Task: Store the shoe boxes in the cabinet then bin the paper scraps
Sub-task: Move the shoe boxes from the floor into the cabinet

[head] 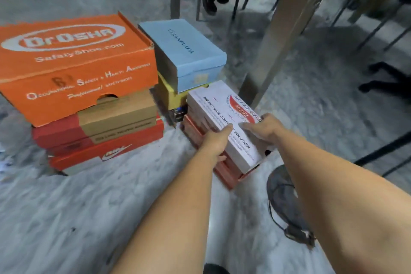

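My left hand [216,140] gripped the near left edge of a white cardboard shoe box [224,122], thumb on the lid and fingers curled under its side. My right hand [264,128] lay on the same lid with thumb and fingers spread; whether it had closed on the far edge I could not tell. The lid carried a red Skechers badge and the line "THE ULTIMATE COMFORT SOLUTION". That box sat on top of a low red cardboard box [224,171], which stood on the floor.

To the left stood a taller stack. On top was a large orange cardboard box [73,66] printed "Dr.OSHA", "SafetyShoe.com" and "Occupational Safety & Health Awareness". Under it lay a brown and red cardboard box [111,122], and under that a red Nike box [106,151] with the white swoosh. Behind the white box, a pale blue cardboard box [184,51] with dark lettering too blurred to read rested on a yellow box [169,93].

All the stacks stood on a grey marbled floor [111,202]. A slanted metal table leg [287,24] rose just behind the white box, with thin dark chair legs [378,29] beyond. A dark round fan base [282,187] with a black cord lay beside my right forearm.
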`<state>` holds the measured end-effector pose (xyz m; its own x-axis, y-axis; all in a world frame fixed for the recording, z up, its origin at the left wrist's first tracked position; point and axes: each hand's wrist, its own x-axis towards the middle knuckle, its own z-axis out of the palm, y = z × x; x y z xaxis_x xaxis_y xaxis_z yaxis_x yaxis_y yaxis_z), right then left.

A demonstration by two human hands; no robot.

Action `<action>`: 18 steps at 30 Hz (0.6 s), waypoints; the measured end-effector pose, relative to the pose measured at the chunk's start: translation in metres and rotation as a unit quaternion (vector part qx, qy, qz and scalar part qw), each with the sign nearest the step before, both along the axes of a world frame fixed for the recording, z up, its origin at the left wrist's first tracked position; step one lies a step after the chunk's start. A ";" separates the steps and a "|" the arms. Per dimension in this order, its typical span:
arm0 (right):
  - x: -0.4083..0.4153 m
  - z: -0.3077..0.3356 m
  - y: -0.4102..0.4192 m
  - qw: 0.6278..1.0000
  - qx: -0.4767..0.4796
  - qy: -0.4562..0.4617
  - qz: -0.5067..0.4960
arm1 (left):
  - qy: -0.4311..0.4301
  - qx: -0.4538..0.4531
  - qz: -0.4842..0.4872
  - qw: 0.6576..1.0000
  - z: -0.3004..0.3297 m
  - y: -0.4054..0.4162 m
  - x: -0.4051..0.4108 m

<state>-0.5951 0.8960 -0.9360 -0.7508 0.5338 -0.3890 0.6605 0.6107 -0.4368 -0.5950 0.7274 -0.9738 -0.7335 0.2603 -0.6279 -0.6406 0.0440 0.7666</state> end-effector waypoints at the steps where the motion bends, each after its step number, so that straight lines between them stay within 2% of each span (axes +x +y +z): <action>1: 0.005 0.003 -0.002 1.000 -0.015 0.007 0.000 | -0.013 0.022 0.034 0.999 0.001 0.002 0.002; 5: 0.032 0.036 -0.026 0.997 -0.064 -0.020 0.044 | -0.050 0.055 0.135 0.988 0.013 -0.040 0.031; 9: 0.049 0.070 -0.095 0.978 -0.114 -0.109 0.138 | -0.100 0.086 0.134 0.982 0.027 -0.139 0.089; 12: 0.054 0.071 -0.185 0.950 -0.120 -0.168 0.233 | -0.139 0.091 0.152 0.974 0.027 -0.237 0.143; 15: 0.060 0.049 -0.295 0.898 -0.156 -0.238 0.336 | -0.140 0.058 0.239 0.959 0.016 -0.347 0.206; 18: 0.087 0.029 -0.416 0.808 -0.159 -0.343 0.453 | -0.137 0.016 0.313 0.940 0.012 -0.444 0.279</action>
